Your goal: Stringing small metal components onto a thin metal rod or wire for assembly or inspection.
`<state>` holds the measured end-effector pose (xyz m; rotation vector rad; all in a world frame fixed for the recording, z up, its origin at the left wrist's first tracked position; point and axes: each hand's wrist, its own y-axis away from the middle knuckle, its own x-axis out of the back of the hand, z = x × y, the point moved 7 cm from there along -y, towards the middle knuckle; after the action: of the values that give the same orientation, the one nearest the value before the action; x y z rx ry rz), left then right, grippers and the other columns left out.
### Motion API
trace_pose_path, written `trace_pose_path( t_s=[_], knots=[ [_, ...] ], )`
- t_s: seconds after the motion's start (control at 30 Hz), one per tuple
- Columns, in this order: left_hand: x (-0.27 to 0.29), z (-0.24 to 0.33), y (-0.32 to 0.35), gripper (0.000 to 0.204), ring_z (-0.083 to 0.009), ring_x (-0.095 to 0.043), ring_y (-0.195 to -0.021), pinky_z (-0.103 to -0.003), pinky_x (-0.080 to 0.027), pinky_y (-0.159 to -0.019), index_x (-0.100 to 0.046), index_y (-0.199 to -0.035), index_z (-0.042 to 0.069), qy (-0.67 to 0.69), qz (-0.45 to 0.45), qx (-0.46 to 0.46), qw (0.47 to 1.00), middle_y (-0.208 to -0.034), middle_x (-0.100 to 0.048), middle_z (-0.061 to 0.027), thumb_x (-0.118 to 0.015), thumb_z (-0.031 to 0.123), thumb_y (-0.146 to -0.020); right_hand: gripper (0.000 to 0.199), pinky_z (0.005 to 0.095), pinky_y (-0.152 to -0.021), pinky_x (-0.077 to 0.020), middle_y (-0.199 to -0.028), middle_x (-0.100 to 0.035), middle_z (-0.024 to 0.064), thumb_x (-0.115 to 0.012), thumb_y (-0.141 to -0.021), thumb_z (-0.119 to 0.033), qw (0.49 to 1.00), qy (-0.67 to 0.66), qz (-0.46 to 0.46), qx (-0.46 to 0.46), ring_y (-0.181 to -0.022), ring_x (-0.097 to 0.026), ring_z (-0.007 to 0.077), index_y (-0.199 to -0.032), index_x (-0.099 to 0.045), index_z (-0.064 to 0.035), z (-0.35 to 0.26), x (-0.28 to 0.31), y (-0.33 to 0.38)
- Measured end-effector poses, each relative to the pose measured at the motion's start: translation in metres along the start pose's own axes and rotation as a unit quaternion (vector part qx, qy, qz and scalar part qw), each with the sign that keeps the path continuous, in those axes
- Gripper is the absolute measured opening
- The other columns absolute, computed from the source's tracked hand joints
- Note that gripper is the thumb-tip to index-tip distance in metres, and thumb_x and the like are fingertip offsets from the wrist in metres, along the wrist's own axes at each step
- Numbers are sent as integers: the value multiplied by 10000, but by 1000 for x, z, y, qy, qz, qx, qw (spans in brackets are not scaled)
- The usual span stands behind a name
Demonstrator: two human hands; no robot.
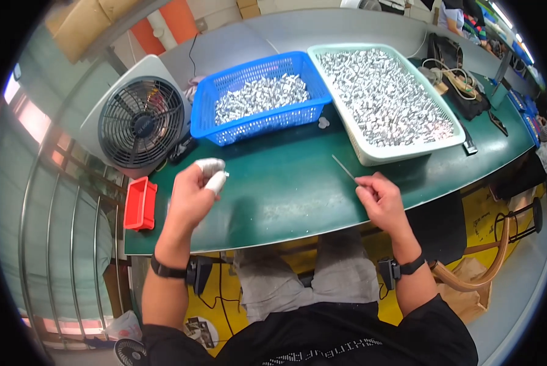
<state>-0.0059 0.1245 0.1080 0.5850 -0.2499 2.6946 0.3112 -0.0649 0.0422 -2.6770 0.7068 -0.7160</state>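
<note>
White wrappings cover the thumb and a finger of my left hand (193,194), which is pinched closed over the left part of the green table (273,213). A small silvery metal piece (226,174) pokes out between those fingertips. In my right hand (384,204), a thin metal rod (342,165) is gripped between thumb and fingers, its free end pointing up and left. Beyond my hands stand a blue basket (273,120) and a larger pale green basket (401,155). Both hold heaps of small silvery metal pieces (383,91).
A box fan (142,122) stands at the back left, with a red bin (140,204) near the left edge. A black-handled tool (470,144) lies right of the pale basket. Farther right sit a dark bag (468,97) and cables. Metal bars (73,244) flank the left side.
</note>
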Motion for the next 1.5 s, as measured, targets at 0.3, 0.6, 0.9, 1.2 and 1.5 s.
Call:
trace_pose_path(
  t_s=[0.3,0.6,0.9,1.2,1.5],
  knots=[
    [-4,48,-91,472,-184,-651,-953,-286,-547,-751,-477,-1331,-37,101,47,-21,994,-1183,-624,-142,-654,108,-919,133,201,-531,-340,-738,-482,-14,-660,-866,-14,999,-16,24,20,-604,-422,46,-990,-679,29,2,2,1],
    [-61,-37,74,799,-476,-309,-1383,-463,-266,-1153,-341,-1445,-9,-477,-108,-187,852,-1474,-321,-283,-728,315,-826,154,185,-576,-333,-770,-473,-38,-650,-890,-10,993,-107,-19,-34,-657,-415,28,-1041,-673,17,19,7,-4],
    [-126,27,116,875,-482,-343,-1325,-522,-297,-1123,-419,-1411,62,-239,-350,-315,849,-1428,-353,-251,-791,432,-710,165,178,-598,-345,-809,-491,-45,-632,-910,-3,991,-119,-38,-45,-683,-425,17,-1069,-665,26,21,5,4],
    [-192,60,167,724,-449,-448,-1258,-489,-399,-1042,-453,-1367,59,-51,-503,-382,773,-1388,-413,-230,-757,364,-785,135,181,-611,-383,-825,-526,-51,-628,-918,-10,977,-195,-38,-70,-719,-468,11,-1040,-667,32,23,10,-1],
    [-152,122,50,465,-294,-625,-950,-345,-522,-774,-584,-1236,33,-70,-234,-350,904,-1190,-594,-166,-751,74,-804,69,263,-588,-453,-818,-565,51,-715,-825,-47,997,31,0,75,-671,-561,147,-891,-706,-28,8,24,7]
  ],
)
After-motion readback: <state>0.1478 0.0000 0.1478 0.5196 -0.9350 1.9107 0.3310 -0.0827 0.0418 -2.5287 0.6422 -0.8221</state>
